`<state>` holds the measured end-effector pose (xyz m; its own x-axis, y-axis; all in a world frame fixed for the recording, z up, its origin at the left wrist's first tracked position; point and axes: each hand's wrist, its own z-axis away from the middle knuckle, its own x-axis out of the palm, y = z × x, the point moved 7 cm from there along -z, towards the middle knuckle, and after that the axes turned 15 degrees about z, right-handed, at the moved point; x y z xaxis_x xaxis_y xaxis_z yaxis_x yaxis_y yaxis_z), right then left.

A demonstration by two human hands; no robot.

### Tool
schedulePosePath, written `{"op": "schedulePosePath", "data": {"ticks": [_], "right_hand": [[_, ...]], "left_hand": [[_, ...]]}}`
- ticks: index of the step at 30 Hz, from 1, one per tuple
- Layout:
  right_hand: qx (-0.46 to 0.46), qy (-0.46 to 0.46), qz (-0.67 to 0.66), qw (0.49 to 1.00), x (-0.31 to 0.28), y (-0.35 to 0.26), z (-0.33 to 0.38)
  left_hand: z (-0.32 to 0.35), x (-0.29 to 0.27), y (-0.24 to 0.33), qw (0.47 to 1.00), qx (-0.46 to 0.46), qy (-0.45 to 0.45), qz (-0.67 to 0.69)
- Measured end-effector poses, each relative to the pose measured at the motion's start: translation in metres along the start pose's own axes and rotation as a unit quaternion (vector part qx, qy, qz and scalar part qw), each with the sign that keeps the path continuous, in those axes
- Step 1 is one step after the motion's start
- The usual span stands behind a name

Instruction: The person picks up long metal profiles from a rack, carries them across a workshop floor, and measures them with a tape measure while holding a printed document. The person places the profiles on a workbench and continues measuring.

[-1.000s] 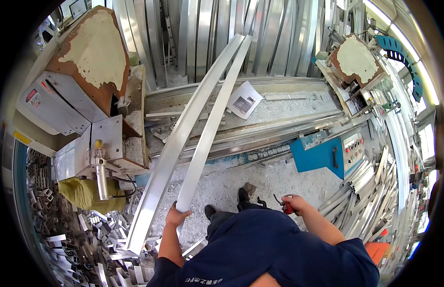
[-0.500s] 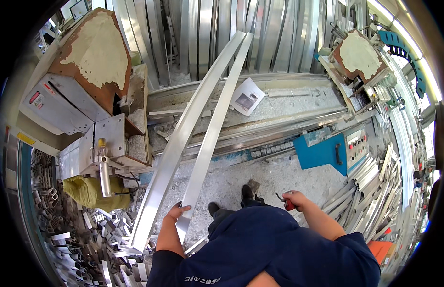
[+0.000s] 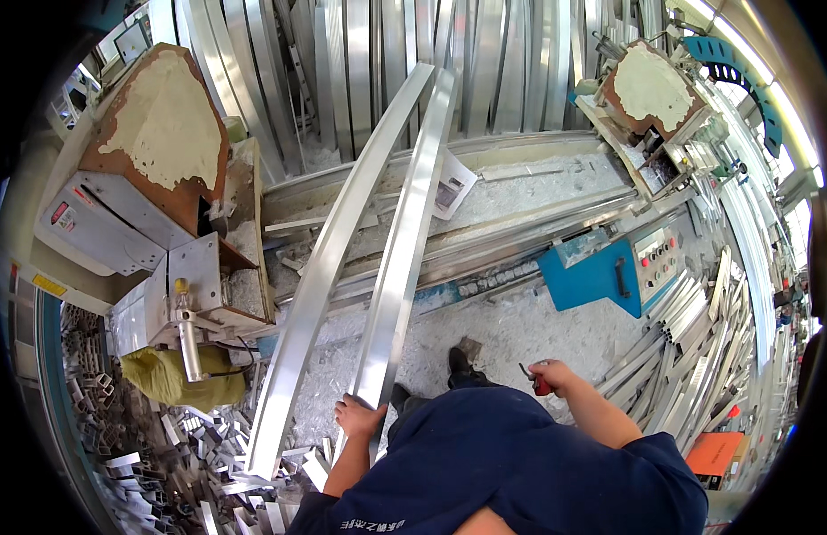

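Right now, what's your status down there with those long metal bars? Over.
Left hand gripping near end of the right aluminium bar. Right hand holding a red-handled tool. Second bar alongside; offcut pile beside it.

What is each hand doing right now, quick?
Left hand: closed on the near end of a long aluminium bar.
Right hand: closed around a small red-handled tool.

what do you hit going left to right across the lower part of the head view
yellow-green bag → outer metal bar → left hand on inner metal bar → black shoe → right hand with red tool → orange box
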<state>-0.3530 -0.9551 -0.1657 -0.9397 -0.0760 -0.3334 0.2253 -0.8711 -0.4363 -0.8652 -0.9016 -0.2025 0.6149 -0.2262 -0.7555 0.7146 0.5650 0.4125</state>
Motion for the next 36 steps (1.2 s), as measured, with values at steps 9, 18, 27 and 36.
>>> {"op": "schedulePosePath", "data": {"ticks": [9, 18, 27, 36], "right_hand": [[-0.022, 0.016, -0.019, 0.999, -0.020, 0.002, 0.010], [-0.056, -0.022, -0.095, 0.994, -0.074, -0.007, -0.004], [-0.059, -0.058, -0.066, 0.994, -0.138, 0.000, -0.110], [-0.082, -0.121, -0.070, 0.987, -0.149, 0.007, -0.158]], "left_hand": [[0.007, 0.008, 0.011, 0.993, 0.011, 0.093, -0.073], [-0.006, 0.005, 0.029, 0.984, 0.104, 0.131, 0.068], [0.198, -0.212, 0.400, 0.474, 0.491, -0.297, 0.668], [0.404, -0.246, 0.535, 0.174, 0.575, -0.559, 0.572]]}}
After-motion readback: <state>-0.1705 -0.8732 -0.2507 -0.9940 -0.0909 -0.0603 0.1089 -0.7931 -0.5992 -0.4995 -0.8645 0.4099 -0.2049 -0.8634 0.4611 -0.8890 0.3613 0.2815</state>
